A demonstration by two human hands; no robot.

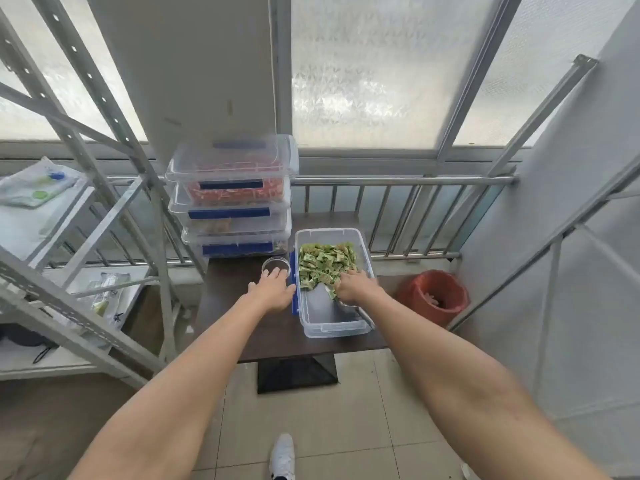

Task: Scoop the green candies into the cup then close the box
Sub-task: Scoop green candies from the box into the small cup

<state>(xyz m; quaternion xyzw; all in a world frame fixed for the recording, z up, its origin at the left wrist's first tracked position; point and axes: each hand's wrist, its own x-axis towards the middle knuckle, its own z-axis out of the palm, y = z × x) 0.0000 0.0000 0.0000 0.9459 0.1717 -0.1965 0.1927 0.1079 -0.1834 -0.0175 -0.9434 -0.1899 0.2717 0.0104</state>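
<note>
A clear plastic box stands open on the dark table, with green wrapped candies heaped in its far half. My right hand is inside the box at the near edge of the heap, fingers curled around what looks like a clear scoop whose handle runs back toward the box's near right corner. A small clear cup stands just left of the box. My left hand lies flat beside it, fingertips at the cup's near rim and thumb by the box's blue latch. No lid is visible.
Three closed clear boxes are stacked at the table's back left. A metal shelf rack stands to the left. A red bin sits on the floor to the right. A railing and windows run behind.
</note>
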